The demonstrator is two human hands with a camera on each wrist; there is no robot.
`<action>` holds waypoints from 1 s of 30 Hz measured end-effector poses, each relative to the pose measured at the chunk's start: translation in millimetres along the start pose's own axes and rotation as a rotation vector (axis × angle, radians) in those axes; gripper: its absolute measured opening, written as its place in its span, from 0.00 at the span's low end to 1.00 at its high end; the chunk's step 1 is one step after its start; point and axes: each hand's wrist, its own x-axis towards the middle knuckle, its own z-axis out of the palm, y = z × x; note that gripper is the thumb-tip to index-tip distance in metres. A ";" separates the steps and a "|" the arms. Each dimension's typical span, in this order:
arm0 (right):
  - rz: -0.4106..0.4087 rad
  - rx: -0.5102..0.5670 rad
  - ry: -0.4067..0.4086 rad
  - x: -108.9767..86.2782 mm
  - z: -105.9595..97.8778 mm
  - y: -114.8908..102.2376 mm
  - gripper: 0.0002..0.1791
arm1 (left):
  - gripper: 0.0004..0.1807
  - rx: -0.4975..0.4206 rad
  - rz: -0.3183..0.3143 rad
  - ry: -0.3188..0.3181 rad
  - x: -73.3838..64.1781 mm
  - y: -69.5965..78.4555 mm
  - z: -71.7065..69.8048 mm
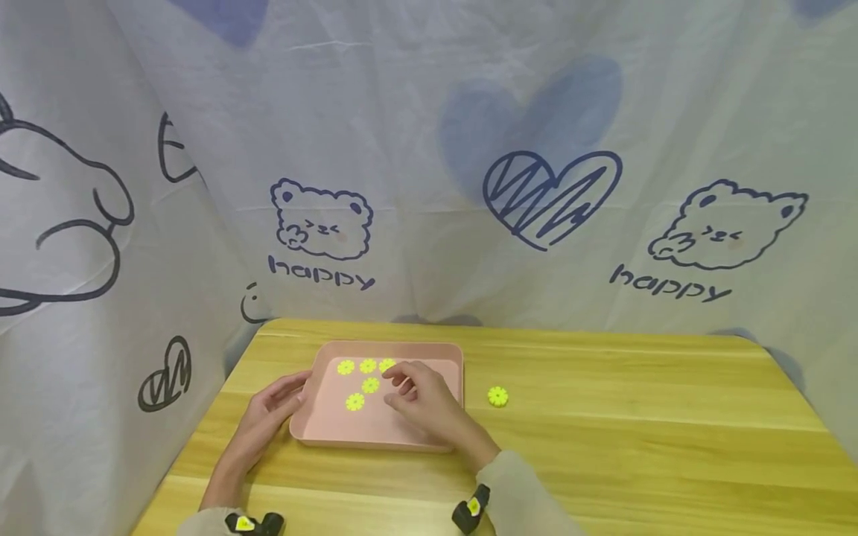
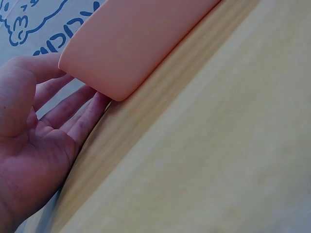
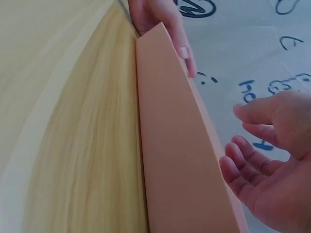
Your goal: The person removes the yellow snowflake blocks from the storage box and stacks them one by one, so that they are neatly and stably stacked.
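A pink rectangular tray [image 1: 335,428] stands on the wooden table. My left hand [image 1: 264,420] grips its left rim, with fingers against the outside of the wall in the left wrist view. Several yellow-green flower-shaped pieces [image 1: 355,402] lie on the tray floor, toward its left and back. One of them is partly hidden by my right hand [image 1: 425,398]. That hand hovers over the right half of the tray, its fingers loosely bent and apart. Nothing shows between those fingers in the right wrist view. Another flower-shaped piece [image 1: 497,396] lies on the table, right of the tray.
The wooden table [image 1: 637,447] stretches to the right and in front of the tray. A white cloth [image 1: 415,223] with printed bears, hearts and words hangs behind the table and along its left side. Black straps with small devices sit on both wrists.
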 end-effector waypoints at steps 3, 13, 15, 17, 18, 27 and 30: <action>0.009 -0.014 -0.017 9.4 9.6 -1.4 0.16 | 0.28 0.001 0.000 0.001 -0.3 0.3 -0.3; 0.068 -0.092 -0.068 31.2 43.0 4.7 0.14 | 0.28 -0.003 0.002 0.001 -0.4 -0.3 -1.7; 0.077 -0.128 -0.076 33.9 48.1 5.9 0.14 | 0.28 0.000 -0.002 0.002 -0.1 -0.4 -1.8; 0.082 -0.167 -0.079 36.2 52.2 6.4 0.14 | 0.28 0.000 -0.004 -0.001 0.3 -0.6 -1.7; 0.089 -0.182 -0.078 37.1 53.8 6.4 0.14 | 0.28 -0.001 -0.005 -0.001 0.4 -0.6 -1.7; 0.118 -0.283 -0.056 38.1 65.3 5.3 0.13 | 0.28 -0.007 -0.001 -0.010 -0.5 0.5 -1.9; 0.123 -0.299 -0.047 37.8 66.9 5.1 0.12 | 0.28 -0.004 -0.007 -0.007 -0.7 0.4 -1.9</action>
